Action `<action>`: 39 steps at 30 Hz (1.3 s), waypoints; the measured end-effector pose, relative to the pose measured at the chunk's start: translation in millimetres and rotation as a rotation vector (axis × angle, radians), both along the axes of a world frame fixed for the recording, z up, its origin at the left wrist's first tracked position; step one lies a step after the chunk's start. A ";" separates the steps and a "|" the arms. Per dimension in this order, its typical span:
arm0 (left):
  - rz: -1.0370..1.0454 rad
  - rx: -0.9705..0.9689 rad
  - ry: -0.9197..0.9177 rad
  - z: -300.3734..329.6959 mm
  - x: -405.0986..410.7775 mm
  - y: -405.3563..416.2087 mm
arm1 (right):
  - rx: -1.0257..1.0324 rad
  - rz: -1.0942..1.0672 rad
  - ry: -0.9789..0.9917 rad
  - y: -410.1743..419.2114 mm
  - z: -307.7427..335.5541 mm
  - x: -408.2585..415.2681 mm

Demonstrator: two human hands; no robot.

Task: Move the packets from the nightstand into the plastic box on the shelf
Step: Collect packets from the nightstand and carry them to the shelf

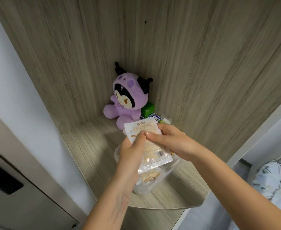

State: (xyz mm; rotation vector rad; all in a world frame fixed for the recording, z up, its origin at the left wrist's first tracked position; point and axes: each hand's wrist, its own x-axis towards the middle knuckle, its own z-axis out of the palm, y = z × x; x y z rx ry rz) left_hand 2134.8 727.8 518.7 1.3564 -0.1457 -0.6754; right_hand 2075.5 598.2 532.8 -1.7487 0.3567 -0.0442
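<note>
1. Packet [147, 138]: flat, white and tan wrapper with a clear glossy film; printed characters across the far end, lines of small text down the middle, a small dark mark near the close right corner.
2. Location: held in the air over the plastic box [168, 173] on the shelf [86, 146], its near end lying down into the box.
3. Orientation: long axis runs from the far left, near the plush toy, to the near right; printed face up, far end raised, so the packet is tilted.
4. Left hand [131, 151]: grips the packet's left edge, fingers curled onto the printed face, thumb hidden.
5. Right hand [171, 141]: holds the right edge; fingers [150, 134] bent across the top face, tips meeting the left hand's fingertips at mid-packet.
6. Plastic box: clear, rounded walls, standing toward the shelf's front edge. More packets [150, 177] of the same print lie inside, beneath the held one.
7. Surroundings: purple plush toy [125, 103] with black horns sits in the back corner of the shelf, just beyond the held packet's far end. A green carton [147, 109] stands beside it, with small blue-and-white wrapped items [154, 117] at its foot.
8. Wood-grain panels close the shelf behind and on both sides. Floral fabric [275, 181] shows at lower right, off the shelf.
</note>
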 end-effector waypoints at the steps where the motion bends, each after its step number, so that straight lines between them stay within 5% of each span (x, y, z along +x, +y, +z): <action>1: -0.020 0.015 -0.035 -0.5 -0.9 -1.3 | -0.001 -0.024 -0.025 -1.3 -2.9 -0.1; 4: -0.097 0.273 -0.399 -9.2 11.2 5.9 | 0.070 -0.065 0.020 -17.9 -4.2 -3.6; 7: 0.091 0.589 -0.919 -13.4 27.7 18.9 | 0.027 -0.051 0.151 -41.8 -2.6 -9.3; 9: 0.086 0.741 -1.048 -11.9 33.8 22.6 | -0.121 -0.044 0.277 -46.9 -10.3 -8.0; 14: -0.050 0.976 -0.994 -24.5 45.7 22.0 | -0.389 -0.079 0.456 -47.7 -37.1 6.4; 23: -0.092 0.895 -0.904 -36.7 54.9 28.3 | -0.485 -0.019 0.427 -30.9 -39.4 14.6; 32: -0.030 0.827 -0.888 -39.4 52.1 28.9 | -0.633 0.052 0.600 -32.8 -34.3 17.8; 39: -0.025 0.688 -0.721 -43.8 55.2 29.6 | -0.498 -0.121 0.271 -40.7 -18.6 -5.8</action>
